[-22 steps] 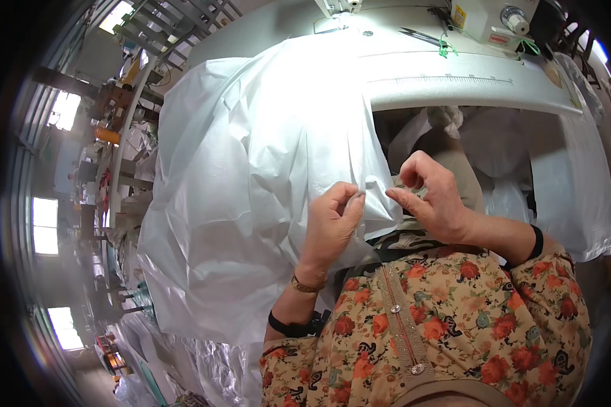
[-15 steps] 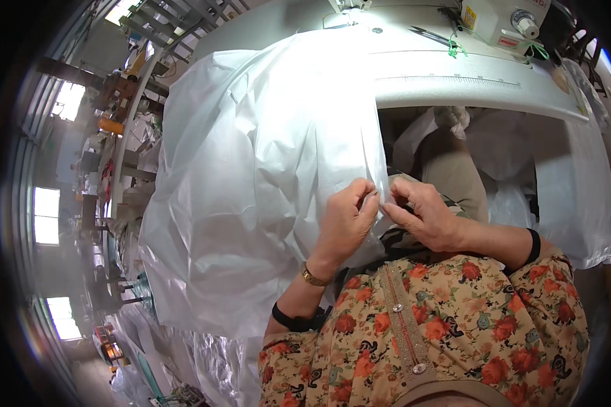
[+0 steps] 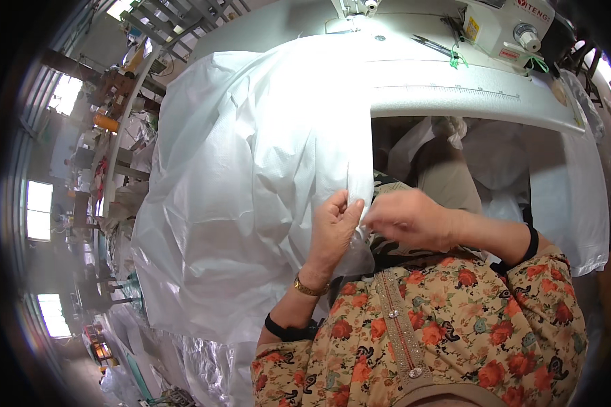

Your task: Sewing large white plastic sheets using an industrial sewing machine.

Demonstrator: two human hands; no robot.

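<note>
A large white sheet of thin, crinkled material drapes from the sewing machine's bed down over my lap on the left. My left hand is closed in a pinch on its right edge, thumb against the fingers. Close beside it, my right hand is curled with its fingertips near the same edge. Motion smears those fingers, so I cannot make out whether they grip anything. The sheet's far end lies near the machine's needle area, where bright glare hides detail.
Beyond my hands runs the pale machine table with a ruler scale along its front. Dark tweezers-like tools and green thread lie by the machine head. More white material hangs at the right.
Both hands have shifted slightly left with the sheet's edge. My right hand has turned and its fingers have curled in, now blurred.
</note>
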